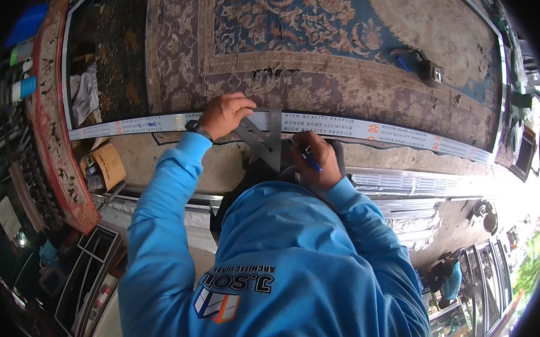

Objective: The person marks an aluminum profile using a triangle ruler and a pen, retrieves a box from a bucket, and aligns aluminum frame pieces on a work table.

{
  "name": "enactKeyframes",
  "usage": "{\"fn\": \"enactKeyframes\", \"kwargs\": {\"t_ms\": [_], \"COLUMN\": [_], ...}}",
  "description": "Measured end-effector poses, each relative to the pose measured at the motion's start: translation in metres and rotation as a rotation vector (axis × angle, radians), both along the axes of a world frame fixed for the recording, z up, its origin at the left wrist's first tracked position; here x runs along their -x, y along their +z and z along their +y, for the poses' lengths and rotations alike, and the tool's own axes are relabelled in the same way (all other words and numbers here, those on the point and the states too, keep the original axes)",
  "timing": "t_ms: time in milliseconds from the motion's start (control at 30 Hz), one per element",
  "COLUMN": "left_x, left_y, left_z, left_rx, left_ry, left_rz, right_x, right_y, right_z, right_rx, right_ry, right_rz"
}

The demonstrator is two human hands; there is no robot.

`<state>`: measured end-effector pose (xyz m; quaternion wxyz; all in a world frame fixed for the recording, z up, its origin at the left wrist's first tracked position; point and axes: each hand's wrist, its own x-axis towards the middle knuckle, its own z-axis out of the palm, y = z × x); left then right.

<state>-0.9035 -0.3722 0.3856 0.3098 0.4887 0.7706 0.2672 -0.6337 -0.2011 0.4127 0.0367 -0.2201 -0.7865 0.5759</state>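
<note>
A long aluminium profile [323, 123], covered in white film printed with orange logos, runs across in front of me. A flat metal square [276, 140] with a slanted arm lies across it and points back toward my body. My left hand [226, 114], with a dark watch at the wrist, is closed at the profile's far edge beside the square. Its fingertips press at the square's far end. Just right of the square, my right hand [319, 160] is closed round a blue pen [312, 160], near the profile's near edge. The pen's tip is hard to make out.
A worn patterned carpet [245, 62] covers the work surface beyond the profile. A tape measure [430, 72] lies on it at right. Further profiles [407, 185] lie nearer me on the right. At left are a scuffed red beam [57, 120] and a cardboard box [105, 166].
</note>
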Motion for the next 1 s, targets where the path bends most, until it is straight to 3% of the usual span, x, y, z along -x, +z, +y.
{"fn": "enactKeyframes", "kwargs": {"t_ms": [100, 200, 300, 367, 467, 533, 633, 667, 700, 767, 1000], "left_x": [0.035, 0.080, 0.098, 0.081, 0.011, -0.035, -0.090, -0.109, -0.124, -0.144, -0.162], "left_y": [-0.014, 0.013, -0.011, -0.019, 0.009, 0.001, -0.013, -0.015, -0.007, -0.013, -0.002], "left_z": [0.013, 0.056, 0.108, 0.125, 0.126, 0.118, 0.130, 0.139, 0.153, 0.175, 0.203], "left_rx": [-0.161, -0.192, -0.248, -0.224, -0.253, -0.290, -0.270, -0.318, -0.155, -0.199, 0.114], "left_ry": [0.239, 0.395, 0.531, 0.340, 0.243, 0.134, -0.137, -0.164, -0.198, -0.287, -0.470], "left_rz": [-0.026, 0.083, -0.003, -0.065, -0.100, -0.181, -0.068, -0.004, -0.055, 0.121, 0.291], "right_x": [-0.021, -0.051, -0.080, -0.100, -0.130, -0.146, -0.158, -0.156, -0.154, -0.150, -0.149], "right_y": [0.009, 0.007, 0.004, 0.013, 0.006, 0.008, -0.002, -0.004, -0.006, -0.011, -0.018], "right_z": [0.015, 0.033, 0.044, 0.049, 0.051, 0.055, 0.054, 0.051, 0.049, 0.043, 0.039], "right_rx": [-0.009, -0.125, -0.144, -0.105, -0.013, 0.098, 0.159, 0.192, 0.226, 0.297, 0.475], "right_ry": [-0.172, -0.250, -0.299, -0.358, -0.520, -0.660, -0.767, -0.800, -0.833, -0.845, -0.817], "right_rz": [-0.052, -0.072, -0.079, -0.091, -0.082, -0.080, -0.110, -0.122, -0.135, -0.111, -0.146]}}
